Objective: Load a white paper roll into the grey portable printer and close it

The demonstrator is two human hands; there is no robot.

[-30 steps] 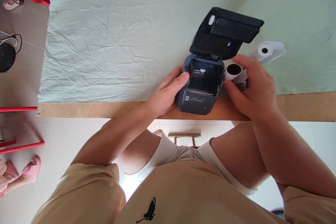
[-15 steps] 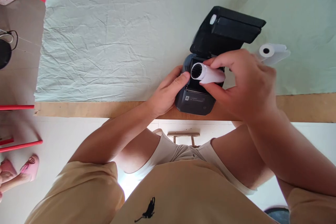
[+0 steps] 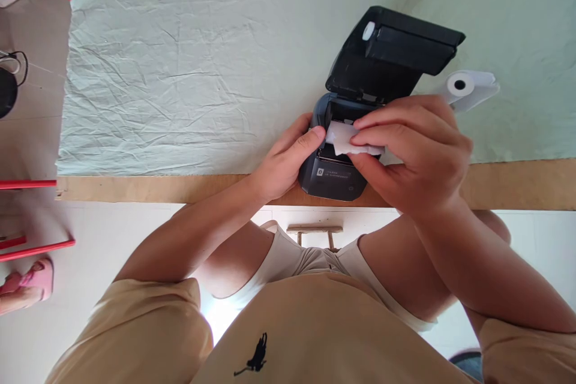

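Note:
A dark portable printer (image 3: 337,179) lies at the table's front edge with its black lid (image 3: 398,48) swung open, away from me. My left hand (image 3: 290,156) grips the printer's left side, thumb on its rim. Inside the open bay sits a white paper roll (image 3: 341,134), lying crosswise. My right hand (image 3: 409,147) pinches this roll from the right, fingertips on its paper; the roll's right end is partly covered by the fingers. Beyond my right hand, a second white roll (image 3: 459,84) with a dark core rests on the cloth, its paper partly unwound.
A pale green, wrinkled cloth (image 3: 180,72) covers the table, whose wooden edge (image 3: 135,187) runs in front of me. Red frames (image 3: 36,250) and another person's foot in a pink sandal (image 3: 40,279) are at the left. A wooden stool (image 3: 315,230) shows beneath the table.
The roll in my right hand has gone down into the bay and turned, so its hollow end no longer shows. My left hand keeps its place. The other person's foot has moved left.

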